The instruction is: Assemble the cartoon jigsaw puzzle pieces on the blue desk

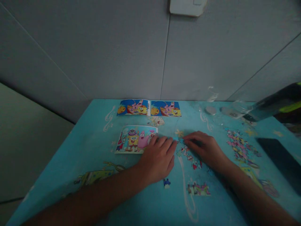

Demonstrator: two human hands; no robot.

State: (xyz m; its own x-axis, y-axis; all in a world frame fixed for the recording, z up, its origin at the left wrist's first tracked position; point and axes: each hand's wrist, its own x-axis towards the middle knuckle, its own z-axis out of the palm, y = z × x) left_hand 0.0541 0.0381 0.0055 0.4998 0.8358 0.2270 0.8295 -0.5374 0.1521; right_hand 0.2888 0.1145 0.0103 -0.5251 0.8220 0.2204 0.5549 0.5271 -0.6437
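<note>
My right hand (205, 147) pinches a small light-blue puzzle piece (181, 141) between thumb and forefinger, close to the tabletop. Facing it, my left hand (158, 158) lies palm down with fingers stretched out, its fingertips beside another light-blue puzzle piece (175, 138). That hand covers the lower right corner of a cartoon picture card (133, 141). Just under my right fingers runs a joined strip of puzzle pieces (188, 155). Nearer to me lie a blue-and-white puzzle piece (166, 183) and a small joined block of pieces (199, 189).
A heap of loose puzzle pieces (242, 146) lies at the right, beside a dark flat object (281, 161). Two joined cartoon pictures (166, 109) rest along the wall. A dark bottle-like object (277, 102) leans in from the right, near clear plastic containers (213, 95).
</note>
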